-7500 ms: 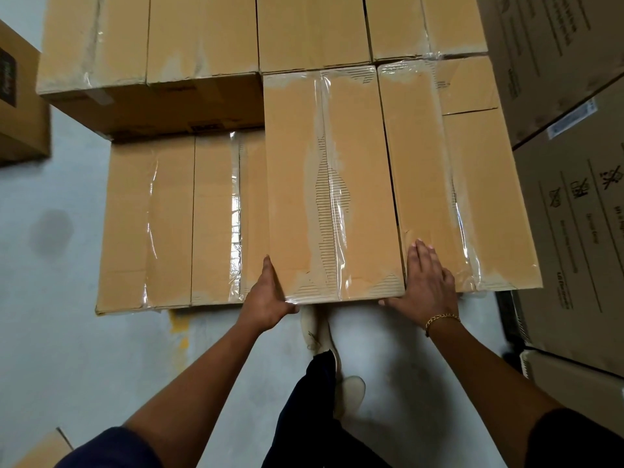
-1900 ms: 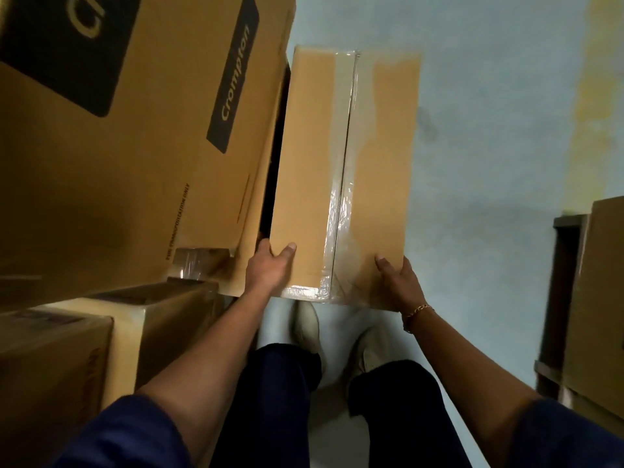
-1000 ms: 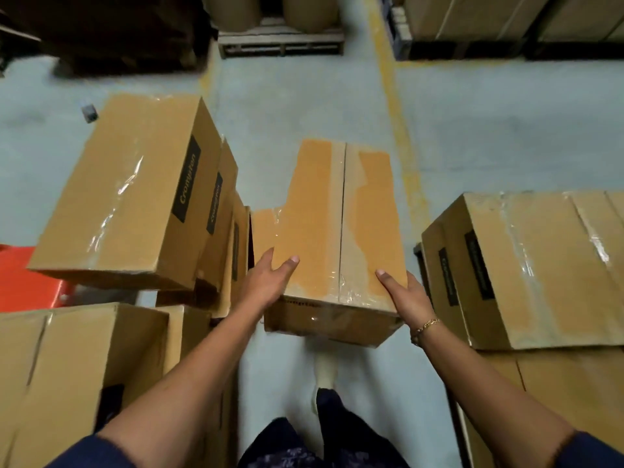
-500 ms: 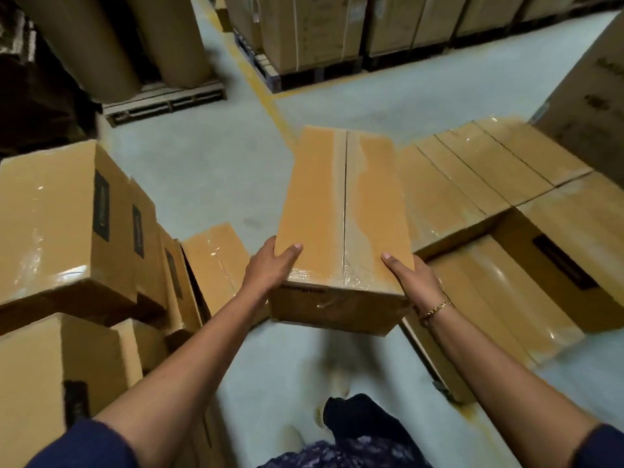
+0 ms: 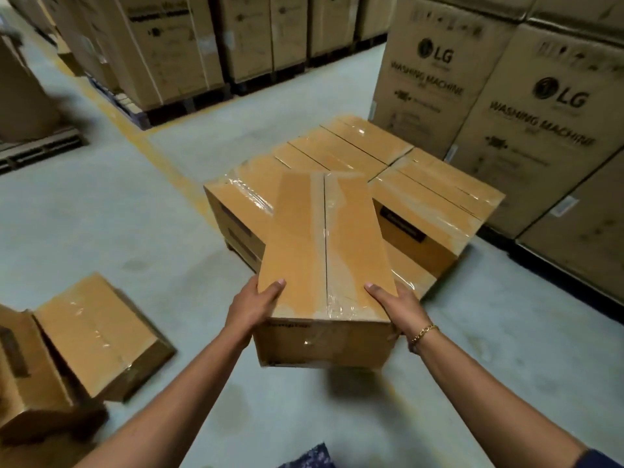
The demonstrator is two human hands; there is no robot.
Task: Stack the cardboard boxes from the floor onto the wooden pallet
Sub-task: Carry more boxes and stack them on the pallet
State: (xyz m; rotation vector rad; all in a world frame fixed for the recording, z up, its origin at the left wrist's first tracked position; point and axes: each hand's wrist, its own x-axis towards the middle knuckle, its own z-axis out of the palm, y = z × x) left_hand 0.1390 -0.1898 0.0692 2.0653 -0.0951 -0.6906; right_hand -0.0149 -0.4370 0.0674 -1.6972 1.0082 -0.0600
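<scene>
Tall printed washing-machine cartons (image 5: pixel 526 130) stand close behind the low stack of taped brown cardboard boxes (image 5: pixel 337 153). The long tape-sealed brown cardboard box (image 5: pixel 324 251) hangs in the air, far end over the stack's near corner, skewed to its rows. Lowered like that, it would likely overhang and could tip off. Left hand (image 5: pixel 251 307) and right hand (image 5: pixel 395 305) clamp its near corners, thumbs on top, other fingers wrapped down the sides, arms outstretched
</scene>
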